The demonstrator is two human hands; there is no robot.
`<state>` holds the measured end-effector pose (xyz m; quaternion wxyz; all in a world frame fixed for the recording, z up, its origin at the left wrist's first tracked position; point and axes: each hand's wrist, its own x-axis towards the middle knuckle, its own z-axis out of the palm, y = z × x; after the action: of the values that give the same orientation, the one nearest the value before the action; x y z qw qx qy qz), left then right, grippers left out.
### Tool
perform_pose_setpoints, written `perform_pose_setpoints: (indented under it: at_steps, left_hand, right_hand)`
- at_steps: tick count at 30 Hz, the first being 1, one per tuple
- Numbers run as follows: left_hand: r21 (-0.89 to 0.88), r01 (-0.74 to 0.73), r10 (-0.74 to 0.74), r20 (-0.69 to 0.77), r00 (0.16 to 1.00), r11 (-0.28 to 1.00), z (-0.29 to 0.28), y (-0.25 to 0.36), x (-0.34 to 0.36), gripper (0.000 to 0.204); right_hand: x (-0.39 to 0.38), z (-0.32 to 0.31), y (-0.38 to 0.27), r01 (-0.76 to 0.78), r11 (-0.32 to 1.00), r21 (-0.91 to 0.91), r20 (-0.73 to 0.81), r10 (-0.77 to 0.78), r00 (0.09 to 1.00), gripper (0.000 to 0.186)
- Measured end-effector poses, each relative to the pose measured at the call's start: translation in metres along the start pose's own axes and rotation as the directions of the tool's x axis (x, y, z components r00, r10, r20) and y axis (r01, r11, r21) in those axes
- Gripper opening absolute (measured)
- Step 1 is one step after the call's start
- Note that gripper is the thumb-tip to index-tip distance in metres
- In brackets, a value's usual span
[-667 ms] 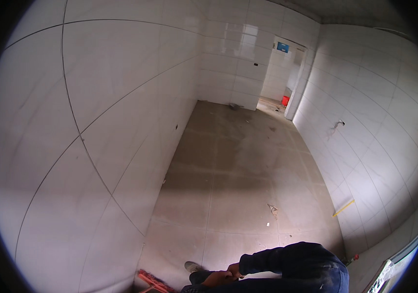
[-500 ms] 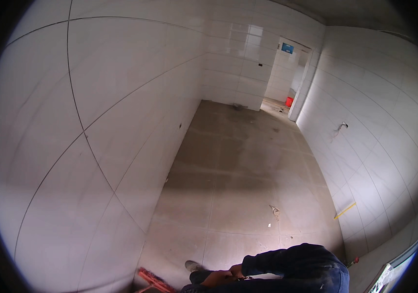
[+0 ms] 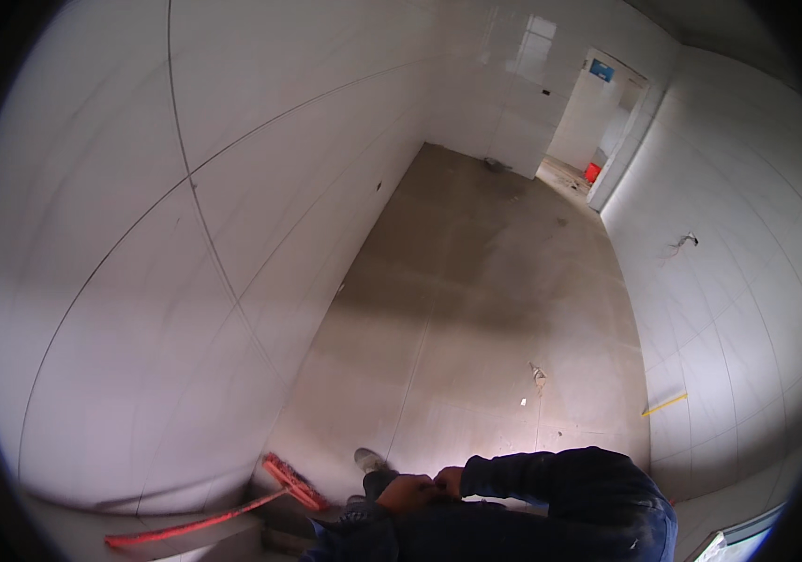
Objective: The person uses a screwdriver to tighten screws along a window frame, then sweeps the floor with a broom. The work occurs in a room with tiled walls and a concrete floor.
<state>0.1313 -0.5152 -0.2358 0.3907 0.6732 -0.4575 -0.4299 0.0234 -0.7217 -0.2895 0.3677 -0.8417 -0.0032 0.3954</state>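
My left hand (image 3: 405,495) and my right hand (image 3: 451,480) are together in front of my body at the lower edge. Their fingers are curled in and meet; whatever is between them is too small and dark to name. Dark blue sleeves cover both arms, the right one bent in from the right. Just beyond the left hand shows my grey shoe (image 3: 369,460) on the floor. To the left of it a red broom (image 3: 294,482) leans with its head by the wall and its handle running toward the lower left; neither hand touches it.
Tiled walls (image 3: 185,309) stand on both sides of a dusty floor (image 3: 438,318). Ahead lie a small pale scrap (image 3: 539,377) and a yellow strip (image 3: 665,405) against the right wall. A doorway at the far end shows a red bucket (image 3: 592,172). Wires (image 3: 687,241) poke from the right wall.
The view has tilted and turned, so the room sits further right and higher. More of the broom, including its handle, now shows. My hands stay together in front of me.
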Motion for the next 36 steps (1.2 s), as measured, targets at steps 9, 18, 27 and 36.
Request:
perform_pose_setpoints:
  at_steps: [9, 18, 27, 36]
  left_hand:
    - [-0.133, 0.015, -0.052, -0.282, 0.958, 0.991, -0.010, -0.003, -0.034, 0.028]
    - [-0.210, 0.143, -0.222, -0.420, 0.880, 0.967, -0.010, -0.024, -0.054, 0.034]
    - [-0.193, 0.158, -0.230, -0.450, 0.863, 0.968, -0.015, -0.028, -0.064, 0.036]
    - [-0.214, 0.124, -0.218, -0.500, 0.838, 0.969, -0.010, -0.029, -0.064, 0.030]
  right_hand:
    - [-0.005, -0.028, -0.042, -0.301, 0.946, -0.122, 0.062, 0.310, 0.949, 0.047]
    - [-0.018, -0.053, -0.043, -0.573, 0.818, 0.037, 0.349, 0.527, 0.775, 0.049]
    - [-0.035, -0.060, -0.004, -0.538, 0.820, 0.195, 0.468, 0.404, 0.786, 0.031]
    - [0.006, -0.039, -0.046, -0.015, 0.825, -0.566, 0.155, 0.124, 0.980, 0.042]
